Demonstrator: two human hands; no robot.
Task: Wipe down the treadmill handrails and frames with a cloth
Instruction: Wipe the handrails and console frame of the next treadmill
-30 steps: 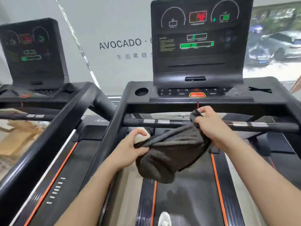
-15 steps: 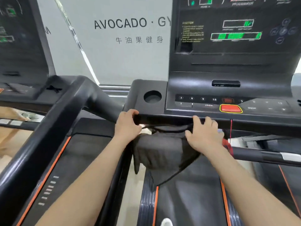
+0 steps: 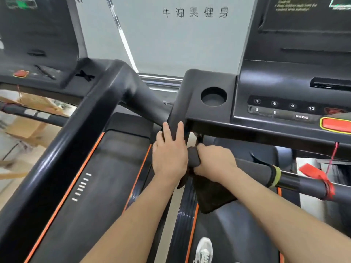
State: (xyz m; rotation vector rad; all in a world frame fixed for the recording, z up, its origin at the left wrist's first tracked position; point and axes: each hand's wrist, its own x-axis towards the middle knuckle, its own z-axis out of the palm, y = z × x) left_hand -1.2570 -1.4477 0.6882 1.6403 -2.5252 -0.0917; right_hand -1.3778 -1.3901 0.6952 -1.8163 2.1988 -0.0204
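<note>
A dark grey cloth [image 3: 210, 194] is wrapped over the left end of the treadmill's front crossbar [image 3: 254, 168] and hangs down below it. My right hand [image 3: 214, 162] is closed around the cloth on that bar. My left hand [image 3: 169, 156] lies on the black side handrail [image 3: 175, 118] where it meets the console corner, fingers pointing up and touching the cloth's edge. Most of the handrail below my left hand is hidden by my arm.
The console [image 3: 214, 95] with a round cup hole, number buttons and an orange stop button [image 3: 336, 125] is just above my hands. A red safety clip [image 3: 315, 172] hangs on the crossbar at the right. A second treadmill's thick rail [image 3: 79, 133] runs along the left.
My view has come closer and swung left. Both hands slid left along the frame; the right hand came together with the left at the corner and bunched the cloth around the crossbar.
</note>
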